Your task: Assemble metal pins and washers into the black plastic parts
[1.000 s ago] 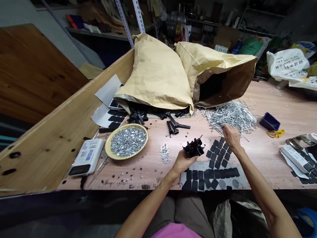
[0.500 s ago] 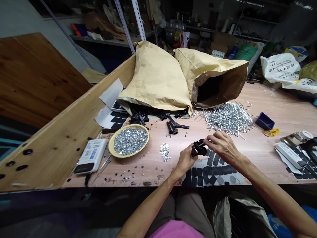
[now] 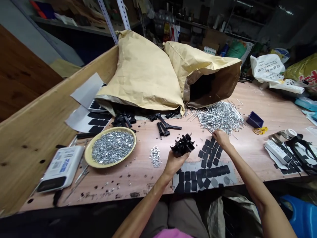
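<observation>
My left hand (image 3: 175, 162) is closed around a cluster of black plastic parts (image 3: 183, 145), held upright above the table; a thin pin tip seems to stick out at its top. Farther right, my right hand (image 3: 222, 138) is low over the table with its fingers pinched together, at the top of the rows of black pads (image 3: 210, 152). What its fingertips hold, if anything, is hidden. Just beyond it lies a heap of thin metal pins (image 3: 221, 117). Small washers (image 3: 155, 156) lie loose to the left of my left hand.
A yellow bowl of washers (image 3: 89, 154) and a white scale (image 3: 60, 167) stand at left. Large paper sacks (image 3: 146, 72) lie at the back, with black plastic parts (image 3: 163, 125) in front. A dark blue tray (image 3: 255, 119) and a glass jar (image 3: 282, 135) are at right.
My right hand has left the black parts and moved down to the right, beside the pads and pins. The left hand still holds the parts, now turned more upright. The view has shifted.
</observation>
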Demonstrator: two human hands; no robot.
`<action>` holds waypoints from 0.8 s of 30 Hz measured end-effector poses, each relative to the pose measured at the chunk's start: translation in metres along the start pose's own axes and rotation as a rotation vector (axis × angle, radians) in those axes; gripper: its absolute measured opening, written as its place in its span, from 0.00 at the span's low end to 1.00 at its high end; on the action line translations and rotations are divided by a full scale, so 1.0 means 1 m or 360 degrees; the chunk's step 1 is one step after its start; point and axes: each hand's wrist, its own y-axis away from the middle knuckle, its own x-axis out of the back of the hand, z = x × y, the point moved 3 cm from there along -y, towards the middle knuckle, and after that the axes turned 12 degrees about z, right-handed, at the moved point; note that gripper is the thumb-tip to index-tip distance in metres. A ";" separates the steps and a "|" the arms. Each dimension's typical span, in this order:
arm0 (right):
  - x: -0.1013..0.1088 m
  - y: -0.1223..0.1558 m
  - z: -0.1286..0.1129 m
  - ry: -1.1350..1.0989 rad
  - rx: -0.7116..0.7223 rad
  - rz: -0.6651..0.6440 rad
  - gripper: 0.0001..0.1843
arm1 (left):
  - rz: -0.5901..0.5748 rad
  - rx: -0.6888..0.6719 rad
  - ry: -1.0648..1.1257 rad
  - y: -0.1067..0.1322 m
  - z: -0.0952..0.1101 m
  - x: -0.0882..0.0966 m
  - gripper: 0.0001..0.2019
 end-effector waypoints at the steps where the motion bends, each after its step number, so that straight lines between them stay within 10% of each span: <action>1: -0.007 -0.001 -0.003 0.0017 0.0012 -0.0012 0.12 | 0.0004 -0.0004 -0.0007 -0.002 -0.001 0.000 0.06; 7: -0.013 -0.002 -0.012 0.0081 0.0165 0.0029 0.14 | 0.0019 -0.0011 -0.0086 -0.013 0.001 0.001 0.11; 14: 0.048 0.018 -0.031 -0.0742 0.0322 0.0411 0.09 | 0.0105 -0.0043 -0.0278 -0.014 0.010 -0.011 0.05; 19: 0.074 0.034 -0.051 -0.1448 0.0325 0.0179 0.06 | 0.0105 -0.0026 -0.0294 -0.015 0.010 -0.016 0.01; 24: 0.082 0.041 -0.063 -0.1202 0.0718 0.0140 0.08 | 0.0071 -0.0127 -0.0344 -0.013 0.014 -0.015 0.02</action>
